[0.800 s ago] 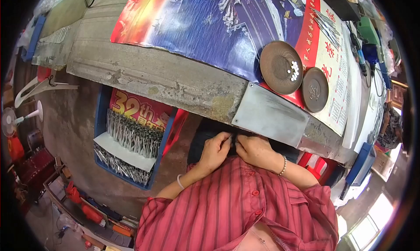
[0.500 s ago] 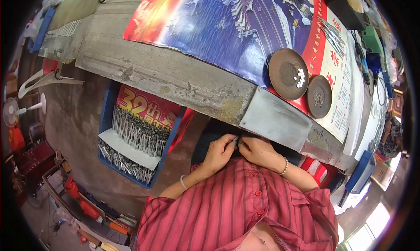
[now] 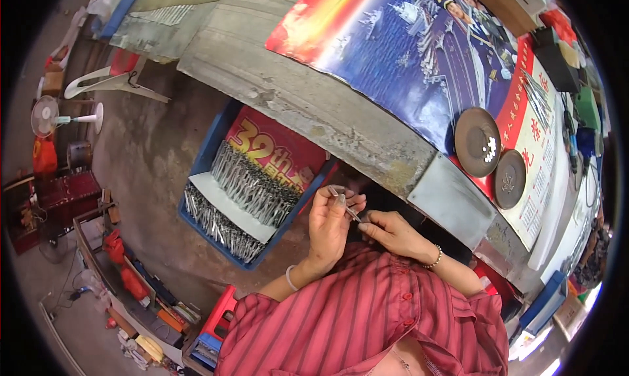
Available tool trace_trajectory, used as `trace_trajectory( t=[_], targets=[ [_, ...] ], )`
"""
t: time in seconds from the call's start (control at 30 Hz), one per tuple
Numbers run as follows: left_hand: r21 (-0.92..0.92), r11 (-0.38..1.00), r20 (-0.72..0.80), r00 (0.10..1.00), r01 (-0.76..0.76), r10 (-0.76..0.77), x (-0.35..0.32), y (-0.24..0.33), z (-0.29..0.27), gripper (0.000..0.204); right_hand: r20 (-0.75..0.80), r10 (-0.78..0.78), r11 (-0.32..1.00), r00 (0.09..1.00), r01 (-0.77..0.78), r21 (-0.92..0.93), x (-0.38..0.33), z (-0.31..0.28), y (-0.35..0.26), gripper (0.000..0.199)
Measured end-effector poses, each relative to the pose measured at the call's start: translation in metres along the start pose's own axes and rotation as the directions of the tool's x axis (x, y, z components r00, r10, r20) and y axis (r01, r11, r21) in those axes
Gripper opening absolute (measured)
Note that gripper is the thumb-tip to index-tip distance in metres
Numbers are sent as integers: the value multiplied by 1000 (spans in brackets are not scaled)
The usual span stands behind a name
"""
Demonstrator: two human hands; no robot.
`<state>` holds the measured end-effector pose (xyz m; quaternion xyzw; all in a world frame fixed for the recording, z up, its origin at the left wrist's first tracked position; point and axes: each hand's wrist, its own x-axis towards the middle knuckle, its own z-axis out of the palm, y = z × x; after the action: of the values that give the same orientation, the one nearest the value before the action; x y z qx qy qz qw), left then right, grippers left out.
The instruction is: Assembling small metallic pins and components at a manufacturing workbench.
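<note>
Thin metal piece, pinched between fingers of the left hand, one end at the curled fingertips of the right hand; cannot tell whether gripped there too. Now lifted into plain view, nearer the blue box than a moment ago, so seemingly in mid-handling, not set down. Inside the box, rows of similar metal pieces. Beyond, on the worktop, two brown dishes.

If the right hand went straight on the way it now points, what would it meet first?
Beyond the thin metallic piece at the tips of the right hand, most likely the left hand; exact depth is unclear.
</note>
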<state>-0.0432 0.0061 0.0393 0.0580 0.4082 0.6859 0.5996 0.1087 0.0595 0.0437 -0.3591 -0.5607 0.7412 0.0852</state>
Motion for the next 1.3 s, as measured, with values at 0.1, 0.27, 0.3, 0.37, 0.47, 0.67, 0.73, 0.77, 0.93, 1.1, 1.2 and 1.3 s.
trace_trajectory(
  t=[0.1,0.27,0.3,0.37,0.47,0.67,0.73,0.77,0.93,1.1,1.2,1.3],
  targets=[
    [288,955,-25,996,-70,81,0,25,-16,22,-11,-100,989,995,98,-113,8,-1,-9,25],
    [784,-206,612,785,-586,97,-5,87,-24,27,79,-147,940,986,164,-300,13,-4,-22,24],
    [732,-267,650,760,-627,-3,-10,92,-23,27,117,-155,925,981,186,-331,15,-3,-25,24],
    [723,-232,655,752,-651,-71,-18,88,-26,26,150,-190,919,970,230,-320,20,8,-30,25],
    [729,-191,646,753,-657,-124,-21,88,-41,20,178,-307,884,935,349,-311,27,19,-30,26],
    [899,-253,424,851,-357,308,21,145,-102,20,102,-351,835,931,361,-415,4,17,-47,37],
    [899,-370,378,843,-235,383,46,169,-129,20,115,-308,848,944,327,-417,-13,11,-51,29],
    [885,-423,372,842,-194,390,56,180,-140,20,113,-315,854,942,333,-400,-21,10,-55,27],
    [811,-585,241,904,13,354,96,201,-177,20,82,-218,871,973,231,-434,-51,-10,-52,25],
    [778,-623,101,961,85,258,108,201,-187,20,-61,-218,878,974,168,-448,-78,-30,-69,23],
    [793,-607,174,930,63,323,108,204,-156,23,-215,-219,891,952,105,-441,-100,-46,-71,18],
    [899,-410,313,877,-151,364,95,217,-95,22,-429,-343,899,836,160,-409,-127,-67,-64,10]
  ],
)
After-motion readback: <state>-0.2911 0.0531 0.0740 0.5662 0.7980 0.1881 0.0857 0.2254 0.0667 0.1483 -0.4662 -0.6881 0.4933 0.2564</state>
